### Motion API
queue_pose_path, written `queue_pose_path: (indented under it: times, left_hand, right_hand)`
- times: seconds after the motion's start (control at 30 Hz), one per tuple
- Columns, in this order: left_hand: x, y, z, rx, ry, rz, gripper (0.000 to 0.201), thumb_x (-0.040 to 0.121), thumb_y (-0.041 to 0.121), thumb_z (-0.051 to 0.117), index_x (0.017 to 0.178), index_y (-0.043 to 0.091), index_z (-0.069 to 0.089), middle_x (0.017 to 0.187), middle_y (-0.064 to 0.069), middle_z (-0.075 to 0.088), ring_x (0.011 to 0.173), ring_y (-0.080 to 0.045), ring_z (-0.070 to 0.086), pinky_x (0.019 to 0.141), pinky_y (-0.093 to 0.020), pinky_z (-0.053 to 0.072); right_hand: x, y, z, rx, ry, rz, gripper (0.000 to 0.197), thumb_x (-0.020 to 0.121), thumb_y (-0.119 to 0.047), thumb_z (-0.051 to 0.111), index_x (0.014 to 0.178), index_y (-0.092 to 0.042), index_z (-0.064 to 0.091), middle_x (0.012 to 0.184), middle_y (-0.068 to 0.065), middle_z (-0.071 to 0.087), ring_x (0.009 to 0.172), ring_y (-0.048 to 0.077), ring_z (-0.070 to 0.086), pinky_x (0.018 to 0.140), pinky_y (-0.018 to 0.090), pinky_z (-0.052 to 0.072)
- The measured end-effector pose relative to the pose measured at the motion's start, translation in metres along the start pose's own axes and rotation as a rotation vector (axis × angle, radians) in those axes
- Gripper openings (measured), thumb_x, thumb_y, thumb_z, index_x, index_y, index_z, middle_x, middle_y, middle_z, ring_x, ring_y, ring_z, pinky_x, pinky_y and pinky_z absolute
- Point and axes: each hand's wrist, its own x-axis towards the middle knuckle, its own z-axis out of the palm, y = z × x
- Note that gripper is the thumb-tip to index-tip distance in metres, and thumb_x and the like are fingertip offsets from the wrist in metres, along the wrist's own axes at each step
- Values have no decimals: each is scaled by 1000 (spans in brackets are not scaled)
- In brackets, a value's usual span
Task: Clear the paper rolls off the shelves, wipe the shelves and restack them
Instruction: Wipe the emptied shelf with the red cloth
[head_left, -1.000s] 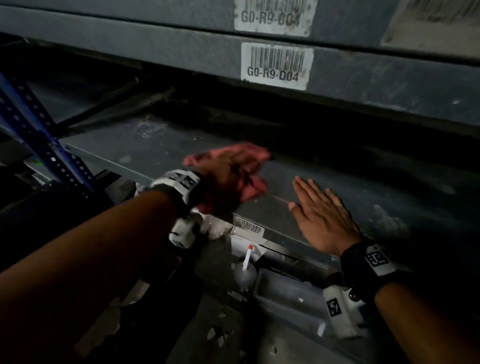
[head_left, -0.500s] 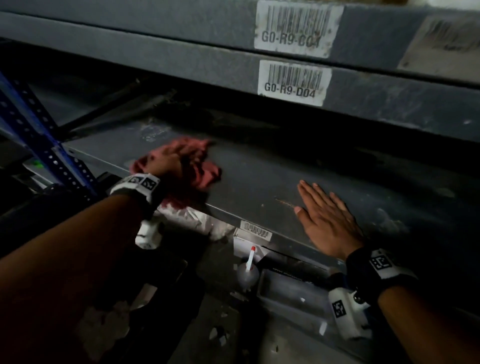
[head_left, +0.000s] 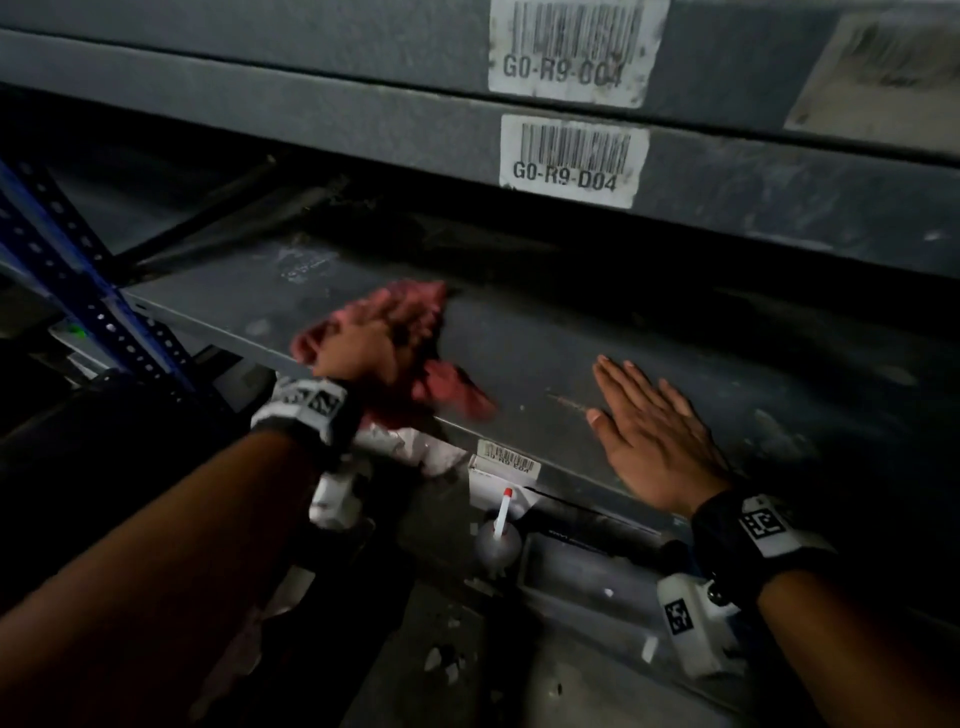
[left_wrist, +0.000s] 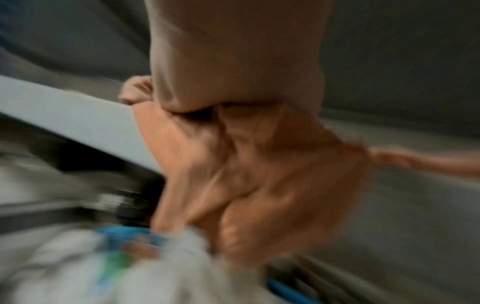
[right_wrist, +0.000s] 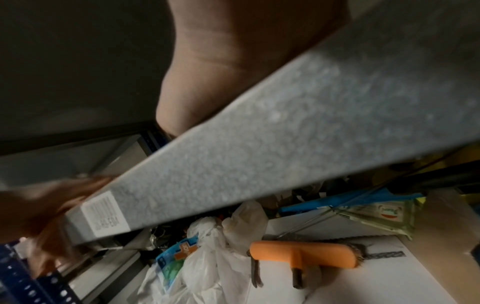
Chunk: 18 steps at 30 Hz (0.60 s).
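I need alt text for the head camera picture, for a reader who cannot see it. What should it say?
A person's left hand holds a red cloth on a bare grey metal shelf, while the right hand lies flat on the shelf beside it. A barcode label above reads G0-R9-D04.

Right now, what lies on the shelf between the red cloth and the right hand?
In the head view, only bare shelf with one short scratch separates the red cloth from the flat right hand.
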Motion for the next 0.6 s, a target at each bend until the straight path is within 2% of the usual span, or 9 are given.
queue_pose_path:
  times: [0.03, 0.07, 0.13, 0.17, 0.2, 0.27, 0.3, 0.43, 0.6]
  left_hand:
    - [8, -4, -6, 4, -2, -89, 64, 104, 59, 42, 162, 34, 35, 172, -5, 27, 156, -35, 27, 125, -53, 23]
    - [10, 3, -11, -7, -4, -154, 61, 106, 50, 44, 164, 36, 29, 174, -4, 20, 158, -36, 18, 127, -56, 14]
    - [-6, 41, -15, -29, -26, -189, 56, 107, 49, 41, 160, 33, 36, 170, -13, 28, 155, -45, 23, 126, -63, 10]
    - [-18, 66, -8, -23, -52, -110, 57, 106, 52, 38, 159, 31, 38, 167, -18, 33, 151, -49, 29, 125, -66, 13]
    - [-38, 94, 1, 6, -49, 20, 61, 104, 56, 32, 160, 33, 33, 168, -18, 30, 151, -52, 27, 124, -67, 13]
    - [-78, 139, 25, 61, -34, 280, 71, 99, 66, 22, 165, 43, 14, 176, -2, 8, 159, -44, 6, 125, -66, 3]
    - [-88, 150, 33, 60, -29, 351, 72, 97, 69, 21, 165, 46, 9, 176, 7, 3, 161, -38, -1, 126, -64, 0]
    - [-73, 142, 54, 97, 12, 402, 73, 91, 71, 12, 161, 56, -3, 175, 15, 5, 162, -31, 4, 125, -65, 11]
    - [-79, 153, 45, 117, 71, 389, 84, 83, 68, 21, 158, 56, -16, 174, 18, -5, 162, -31, 4, 125, -65, 13]
  right_hand:
    - [0, 0, 1, 0, 3, 0, 70, 102, -55, 5, 167, -31, -1, 172, -19, -8, 157, 0, -10, 129, 37, -4]
    - [1, 0, 1, 4, 6, -1, 70, 101, -56, 5, 167, -31, -1, 172, -19, -8, 157, 1, -10, 129, 37, -4]
    - [1, -2, -1, 2, -1, -5, 71, 101, -56, 5, 167, -30, -1, 172, -18, -9, 157, 1, -11, 129, 38, -4]
    - [0, -2, -2, 1, -7, -1, 69, 104, -55, 8, 167, -29, -1, 172, -18, -9, 157, 1, -11, 129, 39, -4]
    - [-1, -3, -3, 2, -13, 3, 66, 107, -53, 11, 167, -29, -1, 172, -17, -9, 157, 1, -11, 129, 39, -4]
    - [-2, -4, -4, 5, -16, 6, 64, 110, -50, 16, 167, -28, -2, 173, -16, -9, 157, 2, -12, 129, 39, -5]
    - [-2, -5, -5, 1, -18, 5, 64, 110, -49, 16, 167, -27, -1, 173, -15, -9, 157, 2, -12, 129, 39, -5]
    - [-2, -4, -6, 14, -9, -2, 64, 110, -50, 17, 168, -25, 2, 174, -13, -5, 158, 4, -9, 129, 40, -6]
    - [-18, 2, -16, 76, 32, -30, 64, 110, -51, 24, 167, -22, 15, 174, -8, 10, 160, 10, 3, 130, 41, 1]
